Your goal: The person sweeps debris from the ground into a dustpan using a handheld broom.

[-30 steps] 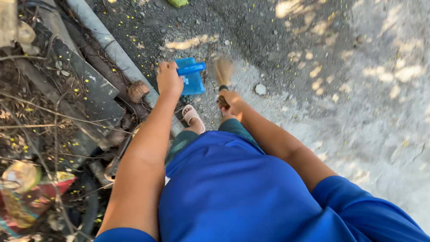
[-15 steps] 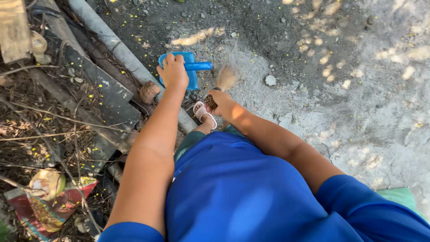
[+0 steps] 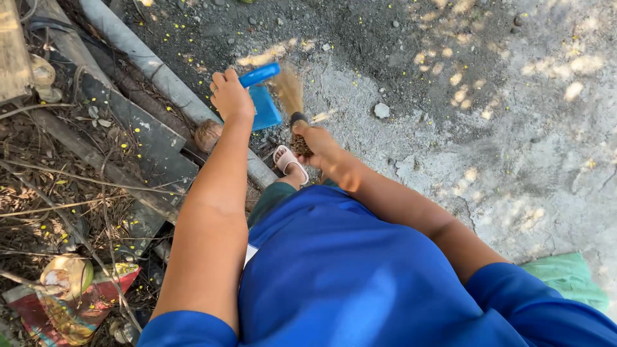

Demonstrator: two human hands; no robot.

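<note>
Grit gathers best, by my judgement, with short, low brush strokes aimed at the pan's mouth, and with the dustpan (image 3: 262,103) pressed flat so nothing slides beneath its lip. The left hand (image 3: 229,97) has its fingers clamped round the pan's rounded handle, while the right hand (image 3: 315,142) grips the small brush (image 3: 290,96) just beside it, bristles blurred. The pan is bright blue plastic, lying on dark gravelly ground (image 3: 398,45) near a grey pipe (image 3: 138,54), ahead of a sandalled foot (image 3: 290,164).
</note>
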